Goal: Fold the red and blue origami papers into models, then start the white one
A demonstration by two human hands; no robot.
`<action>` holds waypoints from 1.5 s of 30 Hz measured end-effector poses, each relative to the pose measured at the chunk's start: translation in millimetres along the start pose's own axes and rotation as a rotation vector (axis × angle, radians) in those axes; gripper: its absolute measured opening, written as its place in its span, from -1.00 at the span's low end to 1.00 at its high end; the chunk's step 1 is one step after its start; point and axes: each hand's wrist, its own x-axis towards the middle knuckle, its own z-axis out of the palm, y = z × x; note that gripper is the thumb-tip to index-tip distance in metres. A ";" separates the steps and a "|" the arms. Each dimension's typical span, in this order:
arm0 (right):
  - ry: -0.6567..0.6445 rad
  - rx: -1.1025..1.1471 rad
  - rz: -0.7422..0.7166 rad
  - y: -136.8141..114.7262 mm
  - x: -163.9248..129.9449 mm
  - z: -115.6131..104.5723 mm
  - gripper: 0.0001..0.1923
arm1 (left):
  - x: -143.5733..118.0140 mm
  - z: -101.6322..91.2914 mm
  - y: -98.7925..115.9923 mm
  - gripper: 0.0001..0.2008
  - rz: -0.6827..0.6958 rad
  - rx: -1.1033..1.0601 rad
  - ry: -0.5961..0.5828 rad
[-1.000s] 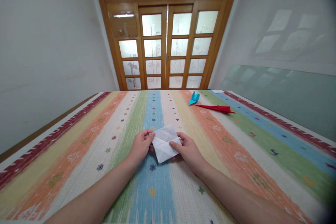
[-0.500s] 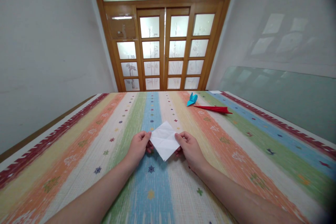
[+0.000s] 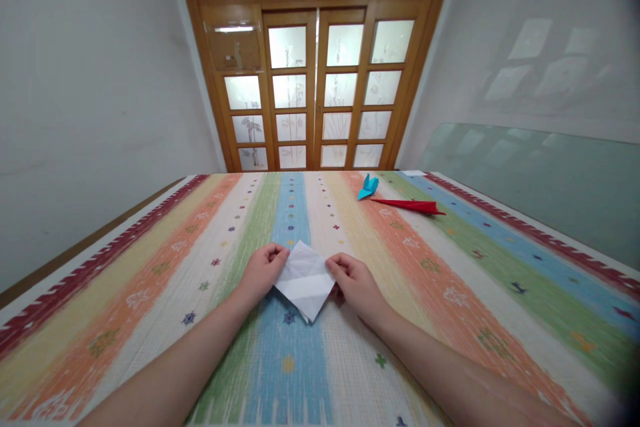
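A folded white sheet of paper, diamond-shaped and creased, is between my two hands over the blue stripe of the tablecloth. Its lower corner points toward me, and the layers there stand slightly apart. My left hand pinches the upper left edge between thumb and fingers. On the other side, my right hand grips the right corner, thumb on top and fingers curled beneath. The fingertips under the paper are partly hidden.
A striped tablecloth covers the table. Toward the far right lie a blue folded-paper piece and a long, pointed red folded-paper piece. A small white item is at the far edge. Wooden doors stand beyond.
The paper has come slightly nearer to me and tilted, and its lower layers have parted. My left hand has moved up along its edge. The blue and red pieces have stayed put.
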 end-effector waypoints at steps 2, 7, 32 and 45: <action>-0.026 -0.034 -0.022 -0.8 -0.7 0.7 -0.70 | -2.8 0.8 3.4 -0.64 0.043 0.056 -0.015; -0.043 -0.100 -0.057 -4.1 -2.1 1.0 -0.70 | -9.5 3.1 13.1 -0.60 0.103 0.120 -0.021; -0.136 0.142 -0.026 -5.4 -5.3 3.9 -0.20 | -9.3 4.8 9.9 -0.58 0.146 0.134 0.113; -0.220 0.172 0.007 -3.9 -6.1 4.7 -0.14 | -12.2 9.4 13.5 -0.68 0.005 -0.188 -0.091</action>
